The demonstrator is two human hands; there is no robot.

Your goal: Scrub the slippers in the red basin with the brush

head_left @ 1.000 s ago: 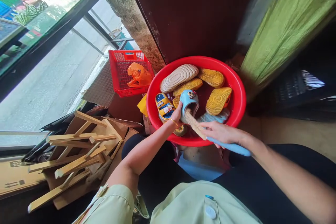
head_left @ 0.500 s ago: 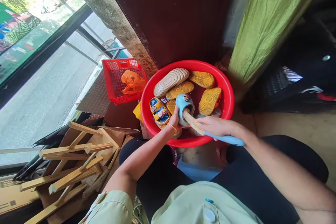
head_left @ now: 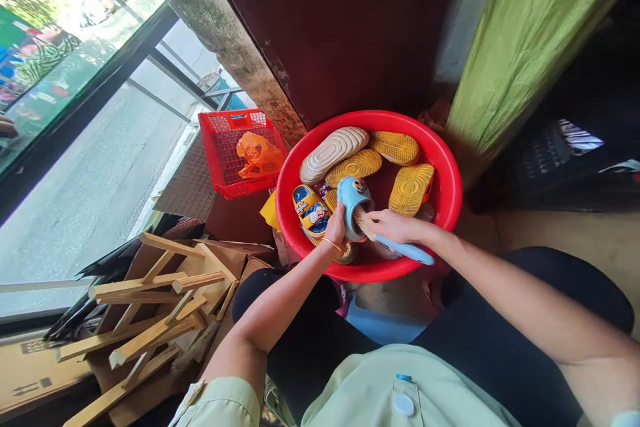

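Note:
Over a red basin (head_left: 453, 180), my left hand (head_left: 337, 225) grips a light blue slipper (head_left: 351, 191) by its side, its opening turned toward me. My right hand (head_left: 393, 224) is closed on a scrub brush (head_left: 407, 250) with a blue handle and pale bristles. The brush's bristled end is pushed inside the slipper, so its tip is hidden. Around them in the basin lie a white-soled slipper (head_left: 334, 153), several yellow-soled slippers (head_left: 411, 189) turned sole up, and a yellow and blue slide (head_left: 313, 211) with a cartoon print.
A red crate (head_left: 219, 170) holding an orange plastic bag (head_left: 259, 155) stands left of the basin. Wooden stool frames (head_left: 150, 293) and cardboard are piled at the lower left. A green curtain (head_left: 515, 47) hangs at the right, and a dark red panel (head_left: 340, 27) stands behind.
My right hand has pushed the brush deeper into the light blue slipper, moving left. The whole view has shifted slightly. My left hand keeps its grip.

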